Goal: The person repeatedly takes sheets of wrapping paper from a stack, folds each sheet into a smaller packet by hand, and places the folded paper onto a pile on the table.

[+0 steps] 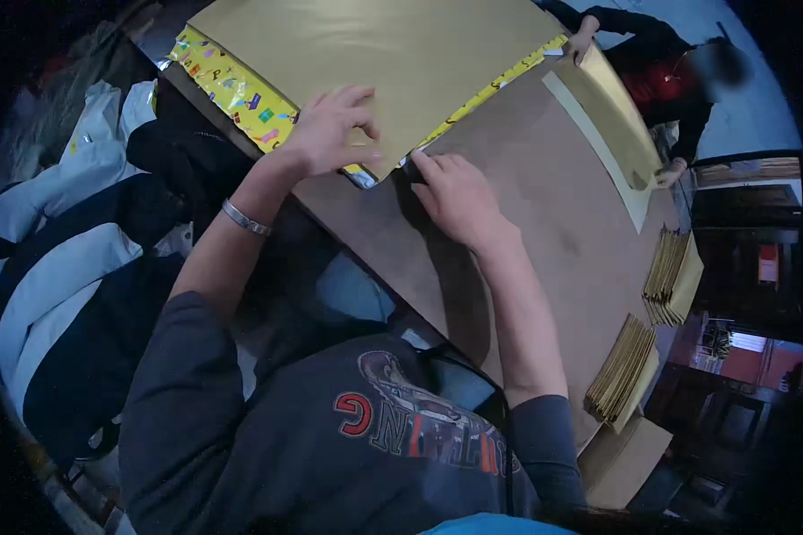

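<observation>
A large brown sheet [375, 67] lies over the far part of the table, its corner pointing towards me. Strips of yellow, colourfully printed paper [241, 98] run along its two near edges, with a silvery underside showing at the corner. My left hand [330, 129] is over the left edge near that corner, palm down, fingers spread and curved, holding nothing. Just right of the corner, my right hand [459, 192] has its fingers curled together, and the index fingertip touches the sheet's edge. Whatever may be between its thumb and fingers is hidden.
Across the table [544, 187], another person [660, 76] handles a folded brown sheet [602, 116] with a pale strip. Two stacks of folded brown paper [674, 276] [625, 370] stand along the right edge. Dark and white fabric [89, 241] is heaped at my left.
</observation>
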Demonstrator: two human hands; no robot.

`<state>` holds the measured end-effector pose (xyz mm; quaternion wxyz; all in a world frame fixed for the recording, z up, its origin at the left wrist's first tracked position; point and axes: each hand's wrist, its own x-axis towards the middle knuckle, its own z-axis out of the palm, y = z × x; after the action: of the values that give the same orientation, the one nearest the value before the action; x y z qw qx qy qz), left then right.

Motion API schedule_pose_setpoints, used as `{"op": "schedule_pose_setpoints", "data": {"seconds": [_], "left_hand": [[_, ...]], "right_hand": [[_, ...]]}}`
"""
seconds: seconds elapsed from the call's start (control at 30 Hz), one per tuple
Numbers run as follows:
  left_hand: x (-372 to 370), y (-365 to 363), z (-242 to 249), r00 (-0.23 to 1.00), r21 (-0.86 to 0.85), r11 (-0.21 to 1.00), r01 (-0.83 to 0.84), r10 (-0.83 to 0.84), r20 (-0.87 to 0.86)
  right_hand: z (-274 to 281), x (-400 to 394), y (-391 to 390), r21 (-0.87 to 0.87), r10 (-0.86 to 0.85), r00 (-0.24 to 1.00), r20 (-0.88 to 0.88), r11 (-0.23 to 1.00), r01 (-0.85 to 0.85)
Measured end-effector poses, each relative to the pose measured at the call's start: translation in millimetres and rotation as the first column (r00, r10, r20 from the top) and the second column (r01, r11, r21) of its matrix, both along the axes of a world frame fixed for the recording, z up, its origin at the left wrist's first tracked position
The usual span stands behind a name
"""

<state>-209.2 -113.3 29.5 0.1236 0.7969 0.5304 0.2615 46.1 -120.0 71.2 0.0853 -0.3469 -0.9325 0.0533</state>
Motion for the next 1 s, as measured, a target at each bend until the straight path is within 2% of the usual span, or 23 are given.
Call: {"op": "schedule_pose_setpoints", "data": {"seconds": [0.1, 0.13, 0.27, 0.33, 0.47, 0.53, 0.67, 0.77, 0.83, 0.87, 0.9, 0.93, 0.97, 1.0], "left_hand": [[2, -3, 1, 0.999, -0.017, 1.0, -0.014, 0.014, 0.029], [2, -2, 1, 1.0, -0.015, 1.0, -0.011, 0.012, 0.028], [1, -1, 0, 0.998, 0.02, 0.999, -0.032, 0.031, 0.049], [2, -1, 2, 0.997, 0.011, 0.999, -0.03, 0.029, 0.077], [4, 2, 0, 0.995, 0.029, 0.997, -0.069, 0.067, 0.072], [5, 6, -3, 0.995, 0.097, 0.991, -0.098, 0.094, 0.045], [8, 10, 0, 0.99, 0.056, 0.989, -0.135, 0.132, 0.051], [9, 14, 2, 0.979, 0.145, 0.969, -0.199, 0.202, -0.008], [7, 18, -4, 0.98, 0.154, 0.968, -0.197, 0.195, 0.025], [6, 19, -7, 0.981, 0.162, 0.968, -0.191, 0.185, 0.056], [5, 19, -7, 0.982, 0.161, 0.969, -0.189, 0.182, 0.056], [4, 19, -6, 0.981, 0.126, 0.978, -0.164, 0.149, 0.123], [2, 19, -5, 0.974, 0.092, 0.986, -0.138, 0.119, 0.192], [-5, 13, 16, 0.981, -0.047, 0.999, -0.023, 0.032, 0.192]], "right_hand": [[-1, 2, 4, -0.009, -0.011, 1.0, -0.002, 1.0, 0.011], [-8, 4, 7, 0.067, 0.007, 1.0, -0.018, 0.998, -0.005], [-12, 5, 11, 0.069, 0.003, 1.0, -0.017, 0.998, -0.002], [-13, 4, 12, 0.086, 0.017, 0.997, -0.073, 0.996, -0.011], [-9, 0, 13, 0.073, 0.013, 0.996, -0.09, 0.997, -0.006], [-8, -2, 12, 0.068, -0.003, 0.997, -0.075, 0.998, 0.009], [-6, -1, 11, 0.087, -0.013, 0.998, -0.064, 0.996, 0.019], [-6, -1, 13, 0.083, -0.011, 0.994, -0.11, 0.996, 0.02], [0, -5, 14, 0.019, -0.098, 0.994, 0.052, 0.995, 0.097], [0, -7, 17, 0.019, -0.099, 0.994, 0.051, 0.995, 0.098], [0, -10, 21, 0.025, -0.103, 0.987, 0.125, 0.995, 0.101], [0, -13, 26, 0.031, -0.107, 0.974, 0.199, 0.994, 0.103], [1, -16, 29, 0.032, -0.107, 0.974, 0.199, 0.994, 0.103], [2, -19, 32, 0.013, -0.116, 0.977, 0.179, 0.993, 0.115]]}}
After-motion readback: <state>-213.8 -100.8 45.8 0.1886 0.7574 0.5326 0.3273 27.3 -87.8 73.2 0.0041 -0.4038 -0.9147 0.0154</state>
